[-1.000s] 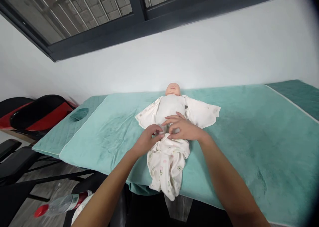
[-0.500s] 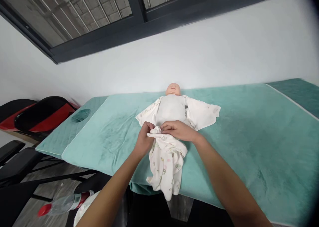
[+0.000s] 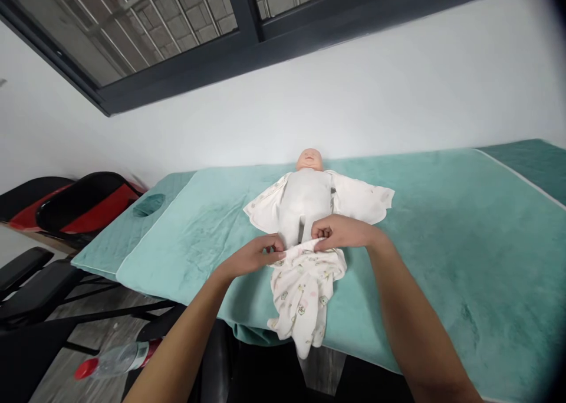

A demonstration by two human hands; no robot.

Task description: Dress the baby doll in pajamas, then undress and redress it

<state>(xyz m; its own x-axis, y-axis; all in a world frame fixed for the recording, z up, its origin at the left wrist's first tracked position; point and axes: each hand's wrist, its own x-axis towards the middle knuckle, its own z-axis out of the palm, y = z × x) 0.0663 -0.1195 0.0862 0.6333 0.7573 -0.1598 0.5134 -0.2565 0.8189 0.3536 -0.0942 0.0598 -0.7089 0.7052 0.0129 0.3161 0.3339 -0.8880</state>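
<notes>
A baby doll (image 3: 305,199) with a pale grey body lies on its back, its head toward the wall. An opened white baby top (image 3: 360,197) is spread out at both its sides. Over the lower legs sit white printed baby pants (image 3: 303,300), bunched up, with the far end drooping over the bed's near edge. My left hand (image 3: 255,254) pinches the waistband at its left side. On the right side, my right hand (image 3: 338,233) grips the same waistband beside the doll's leg. The doll's feet are hidden in the cloth.
A teal-covered massage bed (image 3: 442,261) runs along the white wall below a dark window frame (image 3: 177,61). Black and red chairs (image 3: 95,205) stand at the left. A plastic bottle (image 3: 117,359) with a red cap lies at the lower left.
My hands have moved apart and toward me, spreading the gathered waistband wide. The doll's legs now show above it. My right hand has closed on the waistband's right side.
</notes>
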